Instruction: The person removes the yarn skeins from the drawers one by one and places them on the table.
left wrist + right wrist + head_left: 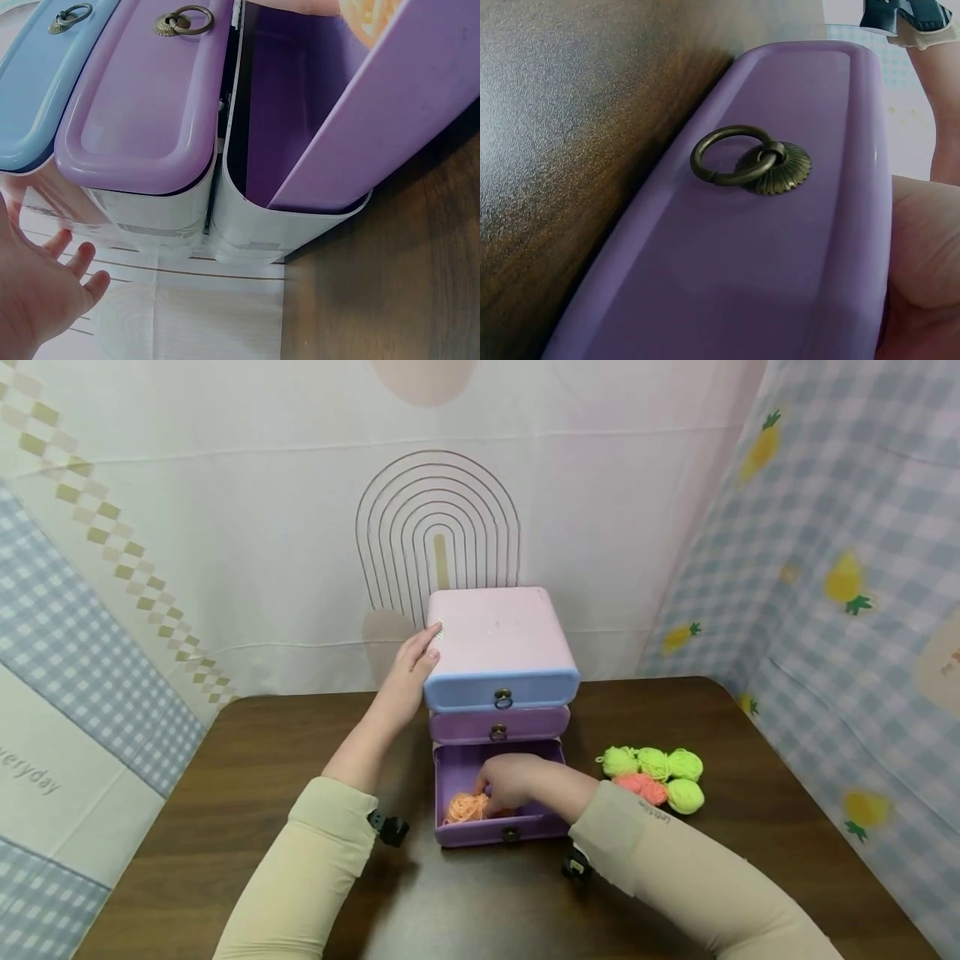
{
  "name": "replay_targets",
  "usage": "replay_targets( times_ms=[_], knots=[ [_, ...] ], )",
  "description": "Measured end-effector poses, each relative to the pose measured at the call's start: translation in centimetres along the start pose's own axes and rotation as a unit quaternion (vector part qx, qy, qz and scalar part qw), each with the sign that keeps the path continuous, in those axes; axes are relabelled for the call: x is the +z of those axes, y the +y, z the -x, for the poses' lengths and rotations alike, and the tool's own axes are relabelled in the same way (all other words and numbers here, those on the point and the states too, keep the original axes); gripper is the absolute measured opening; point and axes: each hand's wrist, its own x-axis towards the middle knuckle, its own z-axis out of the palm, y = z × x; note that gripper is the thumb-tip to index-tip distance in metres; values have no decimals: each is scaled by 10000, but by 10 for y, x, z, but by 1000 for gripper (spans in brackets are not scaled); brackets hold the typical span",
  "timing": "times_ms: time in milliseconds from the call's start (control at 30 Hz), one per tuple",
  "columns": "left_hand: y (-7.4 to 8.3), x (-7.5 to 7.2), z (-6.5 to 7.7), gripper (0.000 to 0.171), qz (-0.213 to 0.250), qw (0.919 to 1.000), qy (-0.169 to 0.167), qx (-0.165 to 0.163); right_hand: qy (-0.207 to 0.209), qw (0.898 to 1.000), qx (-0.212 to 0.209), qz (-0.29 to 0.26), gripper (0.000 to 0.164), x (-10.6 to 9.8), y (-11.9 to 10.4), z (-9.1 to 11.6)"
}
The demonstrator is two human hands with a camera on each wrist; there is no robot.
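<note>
A small drawer cabinet [498, 631] has a pink top, a blue upper drawer [465, 691], a purple middle drawer [461, 727] and a purple bottom drawer [472, 835] pulled out. My left hand [408, 672] rests against the cabinet's left upper edge, its fingers extended; in the left wrist view that hand [45, 292] has its fingers apart. Inside the bottom drawer, my right hand [513, 781] has curled fingers at an orange yarn ball [465, 808]. More orange shows beyond the hand. The right wrist view shows the drawer's ring handle [735, 157], with fingertips hidden behind the drawer front.
To the cabinet's right, several yellow-green yarn balls [684, 764] and coral-pink yarn [641, 788] lie grouped on the dark wooden table [300, 760]. A white printed cloth [285, 543] hangs behind the cabinet, and checked cloth [810, 635] covers the right side.
</note>
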Motion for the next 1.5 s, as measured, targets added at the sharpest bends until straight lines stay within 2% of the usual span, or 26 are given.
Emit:
replay_targets(
  times_ms=[167, 467, 833, 1133, 1367, 1500],
  knots=[
    [-1, -1, 1, 52, -27, 10000, 49, -17, 152, 9999, -21, -10, 33, -3, -1, 3],
    [0, 0, -1, 52, 15, 10000, 80, 26, 315, 9985, 84, -439, 36, -25, 1, 14],
    [0, 2, -2, 52, 20, 10000, 20, -31, 465, 9969, 64, -631, 33, -35, 6, 29],
    [-1, 3, -2, 52, 94, 9999, -6, -112, 586, 9919, 120, -1119, 26, -48, 25, 64],
    [-2, 3, 0, 51, 192, 9997, -18, -150, 733, 9871, 401, -1366, 28, -41, 57, 94],
    [7, 2, 2, 51, 272, 9995, -23, -170, 810, 9826, 623, -1551, 33, -36, 75, 114]
  ],
)
